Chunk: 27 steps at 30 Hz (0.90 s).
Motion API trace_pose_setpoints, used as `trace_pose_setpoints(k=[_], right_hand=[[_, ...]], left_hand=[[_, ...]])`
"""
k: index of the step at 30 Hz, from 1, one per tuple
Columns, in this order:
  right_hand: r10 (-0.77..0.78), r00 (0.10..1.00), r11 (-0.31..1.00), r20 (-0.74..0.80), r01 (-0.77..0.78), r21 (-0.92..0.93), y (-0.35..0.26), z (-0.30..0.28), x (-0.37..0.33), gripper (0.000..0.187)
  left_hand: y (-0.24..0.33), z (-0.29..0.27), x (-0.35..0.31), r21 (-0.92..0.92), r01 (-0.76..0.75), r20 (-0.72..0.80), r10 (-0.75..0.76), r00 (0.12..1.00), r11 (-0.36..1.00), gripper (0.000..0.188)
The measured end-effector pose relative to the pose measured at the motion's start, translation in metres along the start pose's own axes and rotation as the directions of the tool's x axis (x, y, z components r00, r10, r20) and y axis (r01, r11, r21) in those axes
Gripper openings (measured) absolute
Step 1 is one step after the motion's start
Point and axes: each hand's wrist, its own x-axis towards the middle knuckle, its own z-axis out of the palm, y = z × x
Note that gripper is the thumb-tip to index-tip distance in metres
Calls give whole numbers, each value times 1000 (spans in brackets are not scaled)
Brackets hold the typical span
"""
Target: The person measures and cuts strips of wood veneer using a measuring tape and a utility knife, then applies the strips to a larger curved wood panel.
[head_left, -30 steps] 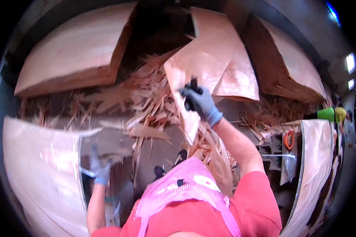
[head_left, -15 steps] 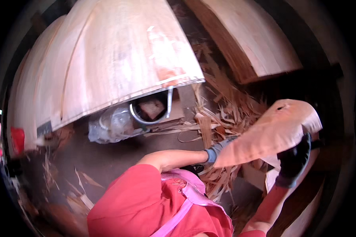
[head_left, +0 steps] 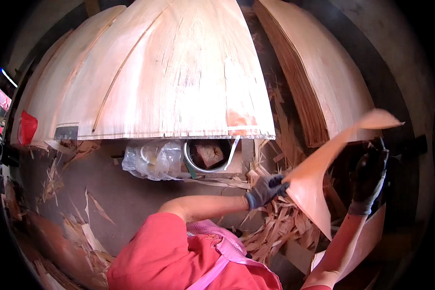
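A thin, curling piece of wood veneer [head_left: 310, 179] hangs twisted in the air at the right. My left hand [head_left: 267, 190], in a grey-blue glove, pinches its left edge. The sheet's far end curls up over the corner of a veneer stack [head_left: 340, 72]. My right hand [head_left: 369, 176], in a dark glove, is raised to the right of the piece, fingers stretched upward below its curled end. Nothing shows in that hand, and a gap separates it from the sheet.
A broad table-like pile of pale wood sheets [head_left: 179, 72] fills the far left and middle. Under its front edge are a metal pot [head_left: 203, 169] and a clear plastic bag [head_left: 154, 162]. Wood scraps [head_left: 275, 227] litter the floor; a red object [head_left: 27, 128] sits far left.
The veneer piece has swung from nearly flat to twisted and more upright. My right hand has come off it and moved up. My left hand now shows at its edge. The view has shifted.
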Motion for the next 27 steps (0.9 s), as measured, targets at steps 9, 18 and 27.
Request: trace_pose_setpoints(k=[9, 18, 27], right_hand=[[553, 821, 801, 144, -571, 179, 164, 13, -100, 43], [591, 778, 804, 216, -589, -77, 284, 53, -197, 38], [606, 666, 729, 436, -684, 31, 270, 162, -225, 42]], left_hand=[[154, -120, 113, -185, 42, -187, -77, 979, 982, 34], [231, -296, 187, -44, 114, -379, -122, 917, 992, 25], [189, -387, 198, -46, 246, -574, -227, 787, 968, 34]])
